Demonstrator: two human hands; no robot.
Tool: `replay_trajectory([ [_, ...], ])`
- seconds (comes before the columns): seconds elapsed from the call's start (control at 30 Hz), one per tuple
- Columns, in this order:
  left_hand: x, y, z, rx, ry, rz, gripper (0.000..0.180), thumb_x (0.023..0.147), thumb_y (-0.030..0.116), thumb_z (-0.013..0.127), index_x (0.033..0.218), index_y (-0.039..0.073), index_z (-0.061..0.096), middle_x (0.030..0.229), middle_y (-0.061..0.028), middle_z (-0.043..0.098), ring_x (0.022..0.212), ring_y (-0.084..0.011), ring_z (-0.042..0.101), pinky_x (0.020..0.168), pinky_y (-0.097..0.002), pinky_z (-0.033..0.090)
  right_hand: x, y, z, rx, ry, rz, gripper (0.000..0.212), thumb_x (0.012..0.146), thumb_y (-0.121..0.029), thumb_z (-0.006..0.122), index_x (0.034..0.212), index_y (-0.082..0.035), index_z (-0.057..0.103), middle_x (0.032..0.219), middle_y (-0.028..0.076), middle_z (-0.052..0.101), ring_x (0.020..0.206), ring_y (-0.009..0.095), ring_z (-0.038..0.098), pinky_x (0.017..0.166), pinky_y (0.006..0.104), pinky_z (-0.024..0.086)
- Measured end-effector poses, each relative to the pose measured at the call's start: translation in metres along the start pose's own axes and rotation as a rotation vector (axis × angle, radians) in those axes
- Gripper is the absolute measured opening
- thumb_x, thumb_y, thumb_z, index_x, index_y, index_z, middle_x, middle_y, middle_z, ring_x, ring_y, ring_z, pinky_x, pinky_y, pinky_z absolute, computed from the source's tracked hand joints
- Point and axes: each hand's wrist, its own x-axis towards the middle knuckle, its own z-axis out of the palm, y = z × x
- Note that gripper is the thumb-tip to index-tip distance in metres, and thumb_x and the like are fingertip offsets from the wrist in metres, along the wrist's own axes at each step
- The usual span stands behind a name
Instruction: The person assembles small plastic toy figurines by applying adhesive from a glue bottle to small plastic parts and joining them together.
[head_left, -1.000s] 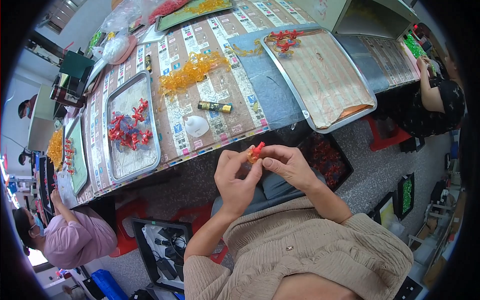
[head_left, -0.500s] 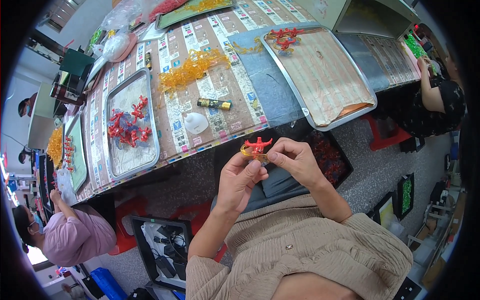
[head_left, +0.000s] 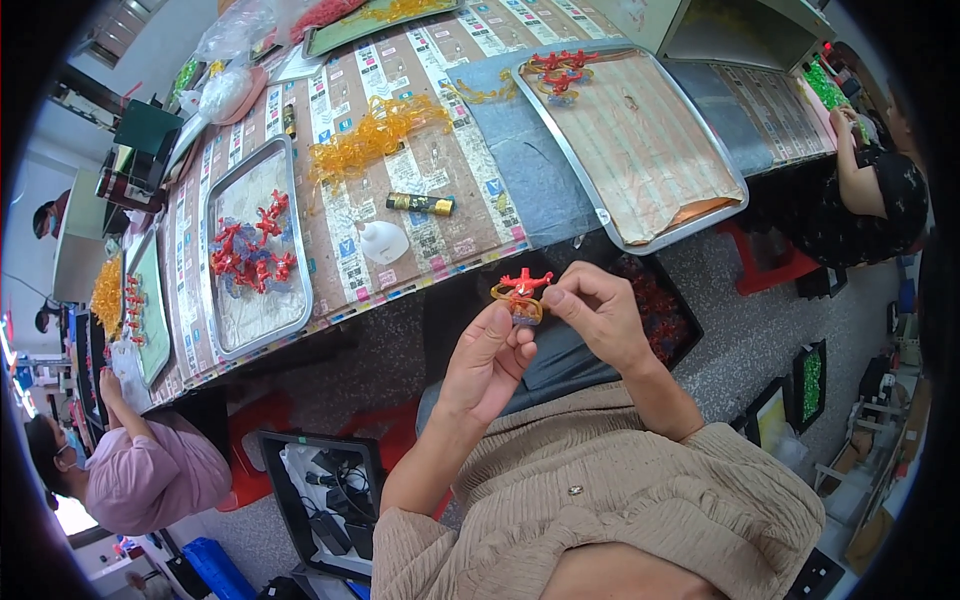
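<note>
A small red toy figure (head_left: 523,283) with outstretched arms stands upright in front of my body, just off the table's near edge. A clear yellow plastic ring (head_left: 530,302) goes around its lower part, above a bluish translucent base. My left hand (head_left: 488,362) grips the figure low down between thumb and fingers. From the other side my right hand (head_left: 600,318) pinches at the figure's right edge, by the yellow ring; its exact contact is hidden behind the thumb and fingertip.
A metal tray (head_left: 305,250) of red and bluish figures lies on the left of the table. Loose yellow rings (head_left: 375,138), a black-and-gold tube (head_left: 420,204) and a white bottle (head_left: 384,242) lie mid-table. Finished-looking figures (head_left: 560,75) stand in the paper-lined tray (head_left: 640,150). Co-workers sit at both sides.
The yellow ring, tilted up at the figure's left before, now sits lower and more level around it. My right fingertips have shifted slightly up and right. The view has moved a little.
</note>
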Motion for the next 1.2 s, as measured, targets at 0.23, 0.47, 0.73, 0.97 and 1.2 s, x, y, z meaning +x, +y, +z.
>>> replay_trajectory([
  [0.23, -0.003, -0.001, -0.001, 0.017, 0.011, 0.001, 0.028, 0.095, 0.028, 0.054, 0.110, 0.004, 0.056, 0.089, -0.0002, 0.061, 0.077, -0.0064, 0.061, 0.069, -0.0209, 0.056, 0.007, -0.015, -0.001, -0.086, 0.155, 0.007, 0.011, 0.088, -0.008, 0.066, 0.094, 0.001, 0.064, 0.089, 0.001, 0.060, 0.079, 0.006, 0.056, 0.070, 0.0183, 0.045],
  [0.47, -0.007, -0.003, 0.004, 0.042, -0.039, -0.007, 0.030, 0.095, 0.026, 0.055, 0.115, 0.004, 0.055, 0.092, -0.0010, 0.062, 0.079, -0.0072, 0.062, 0.072, -0.0224, 0.056, 0.012, -0.025, -0.011, -0.007, -0.080, 0.200, 0.016, 0.087, -0.010, 0.067, 0.096, 0.002, 0.065, 0.081, 0.002, 0.065, 0.073, 0.005, 0.059, 0.065, 0.0197, 0.048],
  [0.73, -0.017, -0.004, 0.005, 0.282, 0.067, 0.065, 0.039, 0.093, 0.012, 0.058, 0.130, 0.002, 0.050, 0.105, -0.0051, 0.061, 0.084, -0.0105, 0.061, 0.079, -0.0249, 0.054, 0.061, -0.052, -0.070, -0.244, 0.161, -0.071, 0.013, 0.087, -0.008, 0.064, 0.097, 0.001, 0.066, 0.083, 0.001, 0.065, 0.077, 0.005, 0.058, 0.069, 0.0213, 0.048],
  [0.97, -0.035, 0.000, -0.026, 0.291, 0.142, 0.043, 0.032, 0.091, 0.003, 0.055, 0.123, 0.000, 0.055, 0.104, -0.0062, 0.063, 0.080, -0.0112, 0.061, 0.071, -0.0246, 0.054, 0.163, -0.013, -0.144, -0.625, 0.167, -0.259, 0.014, 0.087, -0.010, 0.063, 0.095, 0.001, 0.065, 0.080, 0.002, 0.065, 0.071, 0.008, 0.057, 0.066, 0.0227, 0.047],
  [1.2, -0.073, 0.025, -0.032, 0.321, 0.234, 0.163, 0.028, 0.091, 0.001, 0.055, 0.119, -0.001, 0.057, 0.100, -0.0064, 0.064, 0.078, -0.0112, 0.061, 0.070, -0.0246, 0.053, 0.192, 0.003, -0.141, -0.427, 0.021, -0.027, 0.014, 0.086, -0.010, 0.063, 0.097, -0.002, 0.066, 0.087, 0.004, 0.066, 0.080, 0.010, 0.059, 0.072, 0.0238, 0.048],
])
